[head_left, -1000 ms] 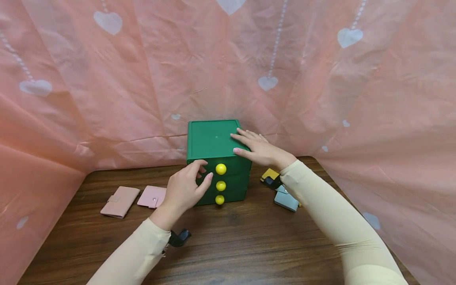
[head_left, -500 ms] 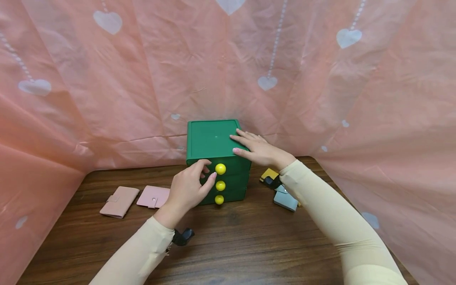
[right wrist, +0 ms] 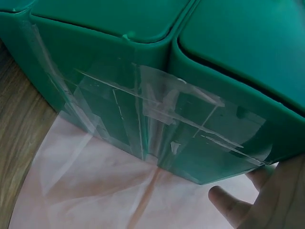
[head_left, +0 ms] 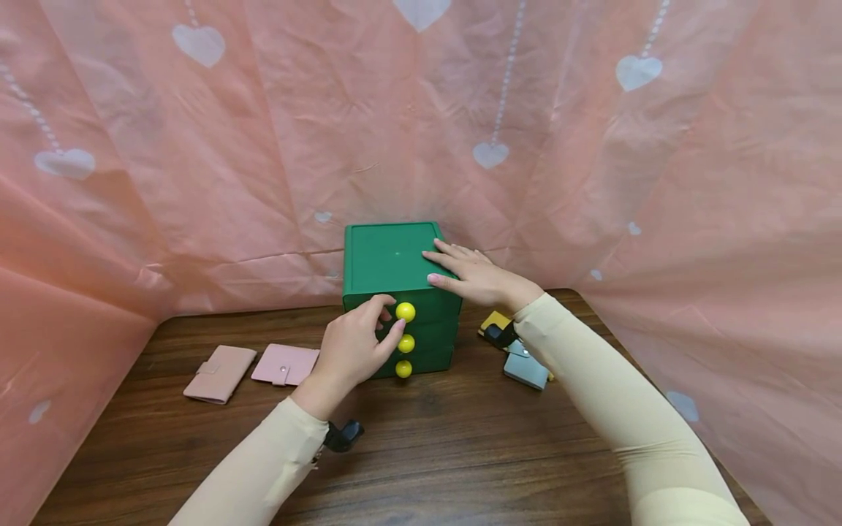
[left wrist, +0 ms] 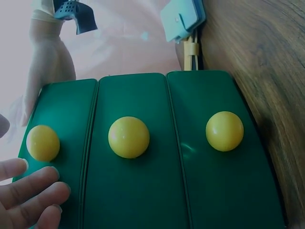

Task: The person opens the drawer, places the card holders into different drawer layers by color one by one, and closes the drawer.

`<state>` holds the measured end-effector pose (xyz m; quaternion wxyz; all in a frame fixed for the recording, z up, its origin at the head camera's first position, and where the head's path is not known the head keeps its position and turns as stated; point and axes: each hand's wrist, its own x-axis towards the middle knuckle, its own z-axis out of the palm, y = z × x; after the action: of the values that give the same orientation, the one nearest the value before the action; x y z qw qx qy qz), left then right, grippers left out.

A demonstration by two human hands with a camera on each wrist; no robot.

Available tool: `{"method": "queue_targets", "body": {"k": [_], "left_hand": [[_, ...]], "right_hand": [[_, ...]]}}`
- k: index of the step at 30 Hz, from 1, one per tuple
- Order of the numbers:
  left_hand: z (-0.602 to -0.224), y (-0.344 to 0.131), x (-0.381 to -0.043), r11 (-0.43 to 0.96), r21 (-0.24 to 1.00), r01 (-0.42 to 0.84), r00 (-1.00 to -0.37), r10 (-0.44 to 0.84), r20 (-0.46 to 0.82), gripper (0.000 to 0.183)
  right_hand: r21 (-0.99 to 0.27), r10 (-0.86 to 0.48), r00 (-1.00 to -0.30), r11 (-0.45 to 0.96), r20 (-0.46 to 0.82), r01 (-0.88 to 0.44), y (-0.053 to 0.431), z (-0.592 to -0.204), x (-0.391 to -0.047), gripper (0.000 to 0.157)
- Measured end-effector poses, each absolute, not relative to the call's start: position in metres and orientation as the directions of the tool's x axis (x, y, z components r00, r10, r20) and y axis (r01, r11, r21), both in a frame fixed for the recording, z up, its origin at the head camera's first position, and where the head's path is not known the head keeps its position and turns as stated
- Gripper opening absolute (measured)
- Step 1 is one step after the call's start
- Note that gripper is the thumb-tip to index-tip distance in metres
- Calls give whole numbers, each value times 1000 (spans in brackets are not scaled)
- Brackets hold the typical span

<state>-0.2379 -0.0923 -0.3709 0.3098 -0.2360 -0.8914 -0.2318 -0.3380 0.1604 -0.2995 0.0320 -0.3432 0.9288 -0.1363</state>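
Note:
A green three-drawer box (head_left: 391,256) stands on the table with its drawers shut. Each drawer front carries a round yellow knob. My left hand (head_left: 355,343) is at the top knob (head_left: 406,312), fingers curved and thumb apart from them. In the left wrist view its fingertips lie just beside that top knob (left wrist: 43,143), with none closed round it. The middle knob (head_left: 407,343) and bottom knob (head_left: 403,369) are untouched. My right hand (head_left: 483,279) rests flat on the box's top right edge, fingers spread. Clear tape (right wrist: 157,105) covers the box's side in the right wrist view.
Two pink card wallets, one paler (head_left: 220,374) and one rosier (head_left: 286,364), lie left of the box. A light blue wallet (head_left: 525,370) and a yellow one (head_left: 495,321) lie to the right, partly behind the right wrist. Pink cloth (head_left: 283,146) hangs behind the table.
My left hand has moved a little to the right, closer to the top knob. The right hand stays on the box's top.

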Motion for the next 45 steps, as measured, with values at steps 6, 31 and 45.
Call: {"method": "queue_targets", "body": {"k": [6,31,45], "left_hand": [[-370,-90,-240,786,235,572,-677,290,676,33],[-366,-79,-244,843,-32,537,-567,389,726,33],[-368,-80,-247,842,-50,537,-549,394,738,27]], "right_hand": [[-264,-647,-762,730,30,-631,161,-300,-340,73],[-261,-644,-764,734,23,-627,159,-297,-337,72],[-259,-653,-757,731,3,-631,157,-296,-340,73]]}}
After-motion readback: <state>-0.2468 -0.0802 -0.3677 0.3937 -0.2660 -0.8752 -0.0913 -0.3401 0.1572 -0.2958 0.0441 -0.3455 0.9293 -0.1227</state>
